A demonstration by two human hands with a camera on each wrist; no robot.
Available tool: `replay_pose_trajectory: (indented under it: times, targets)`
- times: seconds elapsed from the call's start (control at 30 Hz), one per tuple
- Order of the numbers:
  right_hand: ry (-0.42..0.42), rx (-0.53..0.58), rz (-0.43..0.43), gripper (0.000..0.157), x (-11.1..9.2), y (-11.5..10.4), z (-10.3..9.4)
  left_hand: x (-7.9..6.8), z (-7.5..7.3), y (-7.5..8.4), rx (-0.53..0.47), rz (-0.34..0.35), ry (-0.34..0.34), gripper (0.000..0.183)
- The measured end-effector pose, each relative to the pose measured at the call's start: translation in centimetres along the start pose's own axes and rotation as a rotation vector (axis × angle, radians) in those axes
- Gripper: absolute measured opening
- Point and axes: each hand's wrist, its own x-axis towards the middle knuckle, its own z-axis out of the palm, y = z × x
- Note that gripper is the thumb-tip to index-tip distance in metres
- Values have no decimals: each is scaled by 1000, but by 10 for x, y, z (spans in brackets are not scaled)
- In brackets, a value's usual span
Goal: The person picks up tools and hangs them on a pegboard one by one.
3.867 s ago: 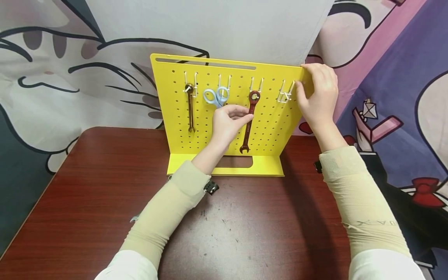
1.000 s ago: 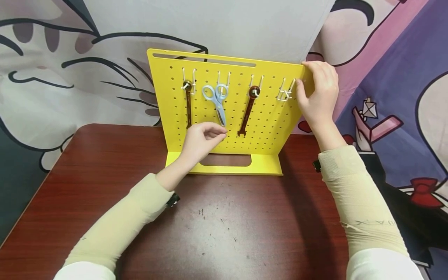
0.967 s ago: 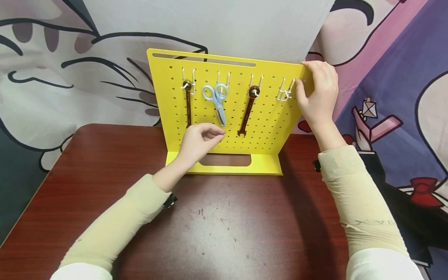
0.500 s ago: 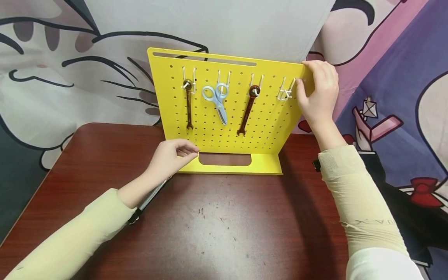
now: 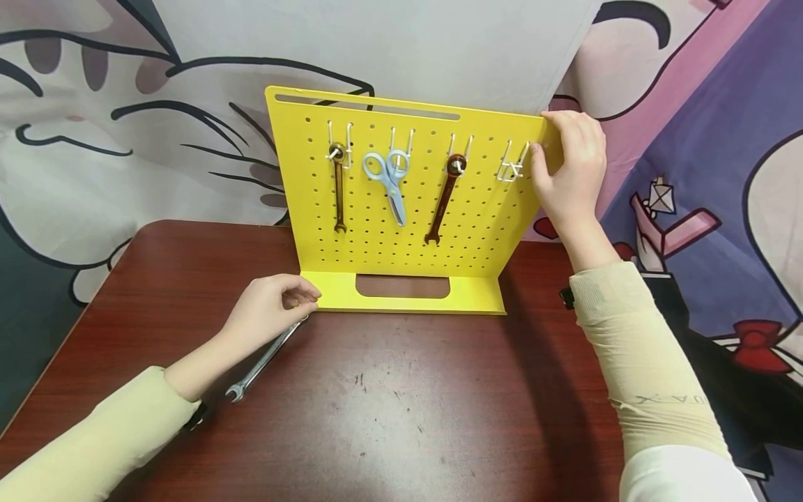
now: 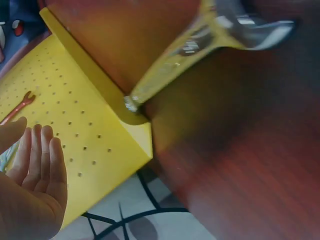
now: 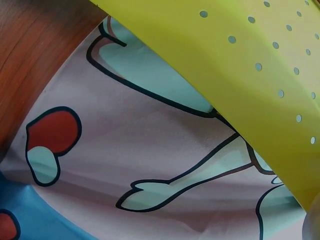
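My right hand (image 5: 574,171) grips the upper right edge of a yellow pegboard (image 5: 401,254), thumb in front and fingers over the edge. My left hand (image 5: 266,310) holds nothing; its fingers are loosely bent near the board's lower left corner. Below it a silver combination wrench (image 5: 263,362) lies aslant on the table, its far end partly hidden by that hand. In the left wrist view the wrench (image 6: 175,62) lies apart from the fingers (image 6: 45,155). On the board's hooks hang a bronze wrench (image 5: 339,195), light-blue scissors (image 5: 392,185) and a dark red wrench (image 5: 444,202).
A white double hook (image 5: 511,171) at the board's right bears no tool. The board's base (image 5: 477,296) stands on a dark red-brown table (image 5: 408,397). Behind are a white panel (image 5: 389,49) and printed cartoon cloth (image 5: 201,153).
My left hand let go of the dark red wrench, which now hangs on its hook, and moved down and left to the silver wrench, uncovering it. The right hand stayed on the board.
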Motion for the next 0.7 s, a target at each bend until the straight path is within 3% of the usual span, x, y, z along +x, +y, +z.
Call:
replay_pose_trajectory:
  times: [0.7]
  targets:
    - [1,-1,-1,38,0,-1,-1,-34,-7,-35,117,-25,-79,15]
